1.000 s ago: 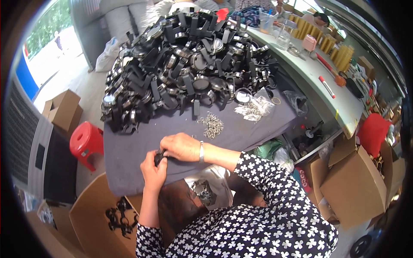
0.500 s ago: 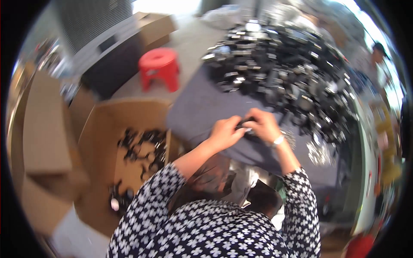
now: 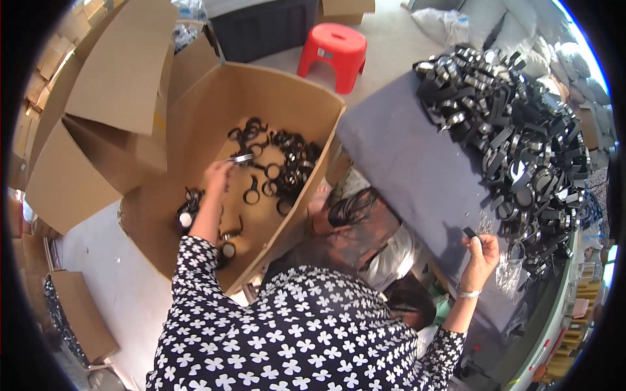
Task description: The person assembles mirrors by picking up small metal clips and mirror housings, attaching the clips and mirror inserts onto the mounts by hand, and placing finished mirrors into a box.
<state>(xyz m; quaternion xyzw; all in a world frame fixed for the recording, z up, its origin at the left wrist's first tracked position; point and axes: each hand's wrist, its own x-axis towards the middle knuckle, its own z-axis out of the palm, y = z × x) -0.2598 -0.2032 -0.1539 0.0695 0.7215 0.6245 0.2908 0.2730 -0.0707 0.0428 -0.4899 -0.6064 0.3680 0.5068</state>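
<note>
My left hand (image 3: 218,177) is over the inside of a large cardboard box (image 3: 195,98), its fingers closed at one end of a black ring-shaped part with a silver band (image 3: 242,158). Beneath it, several similar black ring-shaped parts (image 3: 272,171) lie on the box floor. On the right, above the grey-covered table (image 3: 404,137), my right hand (image 3: 481,253) pinches a small flat black piece (image 3: 469,232) between thumb and fingers. Close by that hand lie small shiny pieces (image 3: 486,223) and a clear plastic bag (image 3: 508,272).
A big heap of black and silver ring-shaped parts (image 3: 521,137) covers the table's far and right side. Beyond the box stand a red stool (image 3: 334,49) and a dark grey bin (image 3: 264,29). Open box flaps (image 3: 120,72) rise at the left. A smaller carton (image 3: 81,313) sits on the floor.
My hands, together over the table before, have moved apart: the left into the box with the ring-shaped part, the right to the table's right side. The view has swung left.
</note>
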